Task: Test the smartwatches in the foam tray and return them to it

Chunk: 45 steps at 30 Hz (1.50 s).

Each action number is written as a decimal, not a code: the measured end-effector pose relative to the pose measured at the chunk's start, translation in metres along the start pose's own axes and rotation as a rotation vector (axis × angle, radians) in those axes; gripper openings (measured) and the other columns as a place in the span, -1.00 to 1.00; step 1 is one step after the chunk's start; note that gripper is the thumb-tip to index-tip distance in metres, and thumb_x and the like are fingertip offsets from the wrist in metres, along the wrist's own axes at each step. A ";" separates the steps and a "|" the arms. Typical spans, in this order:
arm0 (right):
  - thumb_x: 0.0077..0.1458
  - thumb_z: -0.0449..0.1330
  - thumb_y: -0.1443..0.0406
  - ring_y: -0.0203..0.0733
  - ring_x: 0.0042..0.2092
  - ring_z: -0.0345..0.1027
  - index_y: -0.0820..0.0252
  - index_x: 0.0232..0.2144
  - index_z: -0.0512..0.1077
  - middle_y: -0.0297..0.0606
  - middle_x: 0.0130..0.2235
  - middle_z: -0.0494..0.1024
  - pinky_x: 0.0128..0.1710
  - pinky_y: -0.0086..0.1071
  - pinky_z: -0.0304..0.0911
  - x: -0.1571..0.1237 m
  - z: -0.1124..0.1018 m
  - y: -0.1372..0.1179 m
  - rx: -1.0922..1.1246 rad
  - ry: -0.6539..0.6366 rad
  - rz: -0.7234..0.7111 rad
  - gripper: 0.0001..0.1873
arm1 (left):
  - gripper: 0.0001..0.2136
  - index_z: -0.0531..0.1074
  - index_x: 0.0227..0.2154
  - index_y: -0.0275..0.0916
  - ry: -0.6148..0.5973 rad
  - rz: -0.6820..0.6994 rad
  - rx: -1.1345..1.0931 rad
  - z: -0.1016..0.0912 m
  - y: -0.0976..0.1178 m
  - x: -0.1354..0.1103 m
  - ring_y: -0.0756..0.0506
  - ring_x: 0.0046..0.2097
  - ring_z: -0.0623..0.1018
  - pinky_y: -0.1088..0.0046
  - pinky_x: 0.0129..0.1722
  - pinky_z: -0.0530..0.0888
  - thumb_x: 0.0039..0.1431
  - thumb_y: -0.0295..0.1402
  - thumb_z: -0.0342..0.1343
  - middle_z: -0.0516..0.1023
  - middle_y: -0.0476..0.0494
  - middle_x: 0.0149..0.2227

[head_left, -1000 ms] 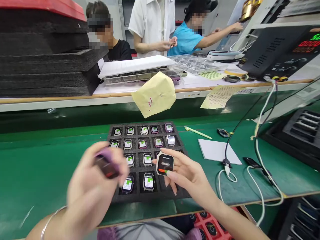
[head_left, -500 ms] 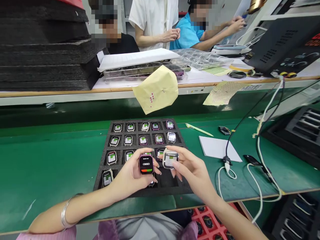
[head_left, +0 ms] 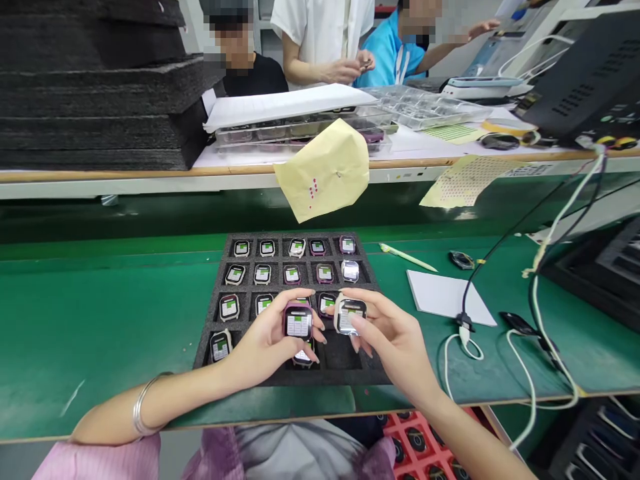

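My left hand (head_left: 263, 343) grips a purple smartwatch body (head_left: 298, 323) whose lit screen shows a white grid. My right hand (head_left: 393, 337) pinches a white smartwatch body (head_left: 349, 315) with a similar grid on its screen. Both hands hover over the near rows of a black foam tray (head_left: 213, 320) on the green bench. Several more watch bodies (head_left: 293, 274) with green and white screens sit in the tray's pockets. The pockets under my right hand look bare.
A white pad (head_left: 449, 297), a green pen (head_left: 407, 257) and trailing cables (head_left: 530, 313) lie right of the tray. A yellow paper sheet (head_left: 325, 170) hangs from the raised shelf. Black foam sheets (head_left: 95, 87) are stacked far left. Three people work beyond the shelf. A red tray (head_left: 420, 450) sits under the bench.
My left hand came down from near the camera to beside my right hand over the tray. Both watch screens switched from a dark display with a red-green bar to a white grid.
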State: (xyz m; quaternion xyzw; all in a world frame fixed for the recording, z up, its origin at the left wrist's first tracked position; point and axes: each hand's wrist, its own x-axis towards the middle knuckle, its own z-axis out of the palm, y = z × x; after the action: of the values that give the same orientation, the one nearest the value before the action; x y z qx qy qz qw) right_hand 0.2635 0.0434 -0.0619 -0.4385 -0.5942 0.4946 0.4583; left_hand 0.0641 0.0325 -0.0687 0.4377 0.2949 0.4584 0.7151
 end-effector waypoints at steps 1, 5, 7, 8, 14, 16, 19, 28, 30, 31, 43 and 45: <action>0.16 0.24 0.19 -0.31 -0.57 0.19 0.17 -0.06 0.45 -0.25 -0.39 0.52 -0.65 -0.44 0.17 0.001 0.001 0.000 0.003 0.002 0.001 -0.69 | -0.52 0.28 0.09 -0.16 -0.006 -0.001 -0.011 0.000 0.000 0.000 -0.13 -0.19 0.51 0.34 -0.29 0.57 0.08 -0.51 0.17 0.46 -0.15 -0.21; 0.15 0.27 0.19 -0.32 -0.58 0.19 0.15 -0.08 0.46 -0.27 -0.41 0.51 -0.65 -0.45 0.16 0.002 0.000 0.002 0.009 0.010 0.005 -0.70 | -0.53 0.25 0.13 -0.17 -0.010 -0.028 -0.042 -0.001 0.001 0.000 -0.14 -0.20 0.52 0.32 -0.32 0.58 0.16 -0.41 0.15 0.47 -0.17 -0.21; 0.17 0.24 0.18 -0.31 -0.57 0.21 0.13 -0.07 0.46 -0.29 -0.44 0.49 -0.62 -0.45 0.19 0.001 -0.002 0.002 0.018 -0.008 -0.005 -0.71 | -0.55 0.23 0.14 -0.18 -0.010 -0.035 -0.044 0.000 0.000 0.000 -0.13 -0.21 0.51 0.33 -0.32 0.58 0.20 -0.38 0.13 0.46 -0.16 -0.24; 0.19 0.23 0.17 -0.30 -0.56 0.23 0.12 -0.06 0.46 -0.29 -0.45 0.49 -0.61 -0.45 0.20 0.001 -0.003 0.002 0.027 -0.025 -0.009 -0.71 | -0.56 0.22 0.15 -0.18 -0.010 -0.037 -0.040 0.000 0.000 0.001 -0.12 -0.22 0.51 0.34 -0.32 0.58 0.22 -0.37 0.12 0.46 -0.16 -0.25; 0.18 0.25 0.27 -0.24 -0.48 0.34 0.07 0.11 0.35 -0.24 -0.37 0.54 -0.57 -0.44 0.29 -0.005 -0.010 0.001 0.121 -0.196 -0.004 -0.56 | -0.48 0.19 0.19 -0.16 -0.008 -0.009 -0.037 -0.002 0.000 0.002 -0.13 -0.21 0.52 0.35 -0.33 0.58 0.17 -0.41 0.15 0.47 -0.17 -0.22; 0.18 0.25 0.32 -0.25 -0.48 0.34 0.06 0.12 0.34 -0.27 -0.41 0.53 -0.57 -0.45 0.30 -0.006 -0.009 0.001 0.143 -0.199 -0.009 -0.54 | -0.41 0.19 0.20 -0.15 -0.033 0.010 -0.056 -0.003 0.001 0.001 -0.15 -0.19 0.52 0.34 -0.31 0.58 0.11 -0.44 0.20 0.47 -0.19 -0.19; 0.18 0.24 0.37 -0.28 -0.47 0.35 0.03 0.10 0.35 -0.27 -0.37 0.54 -0.57 -0.49 0.29 -0.006 -0.006 -0.001 0.162 -0.176 0.022 -0.56 | -0.33 0.14 0.22 -0.16 -0.035 0.018 -0.047 -0.002 0.003 -0.001 -0.15 -0.18 0.51 0.33 -0.29 0.57 0.05 -0.49 0.23 0.46 -0.20 -0.18; 0.26 0.15 0.27 -0.24 -0.46 0.38 0.08 0.03 0.42 -0.23 -0.33 0.56 -0.60 -0.49 0.26 -0.009 -0.008 0.006 0.222 -0.170 0.008 -0.70 | -0.38 0.12 0.21 -0.18 -0.015 0.023 -0.007 -0.002 0.003 -0.004 -0.07 -0.20 0.51 0.42 -0.30 0.59 0.10 -0.54 0.20 0.44 -0.13 -0.21; 0.27 0.14 0.24 -0.30 -0.50 0.36 0.07 -0.02 0.45 -0.24 -0.31 0.57 -0.62 -0.51 0.24 -0.010 -0.007 0.006 0.179 -0.135 0.010 -0.75 | -0.40 0.15 0.19 -0.18 -0.028 0.029 0.002 -0.002 0.003 -0.005 -0.07 -0.19 0.50 0.41 -0.28 0.59 0.10 -0.52 0.21 0.44 -0.14 -0.21; 0.27 0.15 0.24 -0.33 -0.52 0.33 0.07 -0.04 0.46 -0.25 -0.30 0.57 -0.62 -0.52 0.23 -0.011 -0.006 0.005 0.156 -0.117 0.014 -0.77 | -0.42 0.16 0.18 -0.19 -0.034 0.034 0.006 -0.002 0.003 -0.005 -0.07 -0.20 0.50 0.41 -0.29 0.60 0.12 -0.50 0.21 0.45 -0.14 -0.21; 0.17 0.22 0.33 -0.25 -0.42 0.39 0.03 0.10 0.38 -0.20 -0.24 0.56 -0.58 -0.50 0.28 -0.013 -0.011 0.005 0.221 -0.236 0.034 -0.57 | -0.58 0.25 0.10 -0.26 0.053 0.059 0.086 -0.003 0.003 -0.003 -0.06 -0.30 0.51 0.46 -0.46 0.59 0.18 -0.42 0.13 0.45 -0.11 -0.30; 0.15 0.25 0.35 -0.25 -0.42 0.38 0.04 0.12 0.36 -0.22 -0.29 0.55 -0.57 -0.50 0.29 -0.014 -0.011 0.005 0.201 -0.244 0.023 -0.53 | -0.53 0.24 0.12 -0.24 0.021 0.070 0.074 -0.004 0.003 -0.004 -0.06 -0.27 0.50 0.43 -0.40 0.59 0.14 -0.48 0.15 0.45 -0.12 -0.27</action>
State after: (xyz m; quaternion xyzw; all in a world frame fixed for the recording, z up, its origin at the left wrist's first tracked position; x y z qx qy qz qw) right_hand 0.2769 0.0324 -0.0673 -0.3341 -0.5879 0.6063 0.4186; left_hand 0.0584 0.0312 -0.0678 0.4692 0.3037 0.4766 0.6785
